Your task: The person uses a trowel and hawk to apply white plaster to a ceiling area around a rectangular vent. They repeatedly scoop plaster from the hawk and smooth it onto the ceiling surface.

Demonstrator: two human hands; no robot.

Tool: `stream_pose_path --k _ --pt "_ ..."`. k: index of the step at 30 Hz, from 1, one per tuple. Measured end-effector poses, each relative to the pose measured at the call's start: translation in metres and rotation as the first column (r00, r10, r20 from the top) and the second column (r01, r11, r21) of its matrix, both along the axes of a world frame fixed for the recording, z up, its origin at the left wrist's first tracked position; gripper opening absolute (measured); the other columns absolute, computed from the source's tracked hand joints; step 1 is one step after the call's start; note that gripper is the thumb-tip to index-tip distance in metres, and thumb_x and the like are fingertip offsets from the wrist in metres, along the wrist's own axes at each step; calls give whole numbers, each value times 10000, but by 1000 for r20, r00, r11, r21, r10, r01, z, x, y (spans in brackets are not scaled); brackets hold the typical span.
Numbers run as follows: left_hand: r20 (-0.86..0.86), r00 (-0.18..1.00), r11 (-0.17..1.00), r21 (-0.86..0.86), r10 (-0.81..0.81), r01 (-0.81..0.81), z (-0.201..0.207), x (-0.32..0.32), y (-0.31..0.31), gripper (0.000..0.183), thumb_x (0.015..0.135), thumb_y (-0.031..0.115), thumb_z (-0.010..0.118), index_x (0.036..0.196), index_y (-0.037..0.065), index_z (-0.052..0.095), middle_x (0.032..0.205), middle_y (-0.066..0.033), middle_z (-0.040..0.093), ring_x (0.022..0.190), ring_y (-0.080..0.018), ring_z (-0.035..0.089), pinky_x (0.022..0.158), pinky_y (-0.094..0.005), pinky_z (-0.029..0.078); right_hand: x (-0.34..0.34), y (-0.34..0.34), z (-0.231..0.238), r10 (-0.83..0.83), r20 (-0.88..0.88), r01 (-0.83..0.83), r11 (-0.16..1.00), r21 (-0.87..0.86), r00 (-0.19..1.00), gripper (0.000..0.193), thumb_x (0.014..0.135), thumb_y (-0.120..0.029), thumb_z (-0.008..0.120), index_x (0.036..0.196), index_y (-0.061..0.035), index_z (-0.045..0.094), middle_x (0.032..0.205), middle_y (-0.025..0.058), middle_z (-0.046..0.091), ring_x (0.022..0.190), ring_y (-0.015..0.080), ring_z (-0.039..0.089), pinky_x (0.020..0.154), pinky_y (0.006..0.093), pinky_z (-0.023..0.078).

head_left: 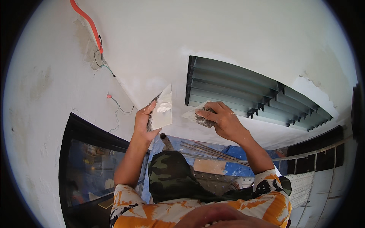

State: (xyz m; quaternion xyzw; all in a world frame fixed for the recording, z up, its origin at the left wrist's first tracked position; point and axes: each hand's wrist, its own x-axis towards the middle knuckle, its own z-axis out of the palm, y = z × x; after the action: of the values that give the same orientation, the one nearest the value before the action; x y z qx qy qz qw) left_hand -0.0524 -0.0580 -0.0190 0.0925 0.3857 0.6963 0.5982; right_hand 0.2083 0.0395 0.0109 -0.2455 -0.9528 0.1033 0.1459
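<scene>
My left hand (pixel 143 121) grips a wide, flat putty knife (pixel 164 108), its blade tilted up and smeared with wet white putty. In my right hand (pixel 227 122) is a second putty knife (pixel 189 114), crusted with grey dried filler around the grip. The two blades are close together but apart, in front of the pale wall (pixel 152 49). Just behind my right hand runs a louvred window (pixel 232 85) with grey glass slats in a dark frame. Fresh white patches show on the wall around that window.
An orange conduit (pixel 89 22) with loose wires hangs at the upper left. Below it stands a black-framed window (pixel 66 159). Under me are a metal pipe end (pixel 164 138), a perforated metal platform (pixel 216 184), long thin poles (pixel 207 150) and blue sheeting (pixel 237 169). A metal railing (pixel 300 155) stands right.
</scene>
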Motion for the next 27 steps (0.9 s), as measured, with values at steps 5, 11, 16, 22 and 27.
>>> stream_pose_path --k 5,11,16,22,27 --pt "-222 933 944 234 284 -231 10 0 11 224 993 132 553 1144 -18 626 996 -83 694 869 -173 680 771 -317 566 1 16 16 147 -371 -164 986 -14 917 534 722 130 663 1180 -139 719 1183 96 639 1078 314 615 914 415 509" --pt "-286 902 939 217 324 -268 12 3 15 176 1003 104 532 1098 -2 636 972 -54 688 841 -133 664 759 -293 554 -28 0 52 263 -67 -244 946 212 962 545 646 85 704 1126 -172 734 1121 36 645 1039 304 611 858 414 508" --pt "-435 836 942 173 335 -288 9 -3 16 204 993 97 538 1126 -23 636 985 -61 687 850 -138 658 765 -280 541 -47 5 46 236 -285 -214 971 108 929 579 638 105 682 1121 -211 737 1098 26 648 1059 294 604 862 410 510" --pt "-257 777 818 153 575 -554 48 -34 13 360 991 120 508 1257 -123 527 1171 -179 638 1039 -310 671 885 -433 575 -39 27 -20 -23 -633 -390 770 -505 774 348 807 20 708 1107 -155 739 1129 23 668 1004 230 637 845 357 533" --pt "-72 918 892 275 391 -359 64 12 -33 424 1020 168 482 1369 -75 476 1318 -172 587 1191 -299 605 1005 -453 516 -33 92 -38 -811 -574 -251 536 -806 113 303 998 -172 598 1262 -29 555 1160 88 651 1038 238 649 860 446 604"
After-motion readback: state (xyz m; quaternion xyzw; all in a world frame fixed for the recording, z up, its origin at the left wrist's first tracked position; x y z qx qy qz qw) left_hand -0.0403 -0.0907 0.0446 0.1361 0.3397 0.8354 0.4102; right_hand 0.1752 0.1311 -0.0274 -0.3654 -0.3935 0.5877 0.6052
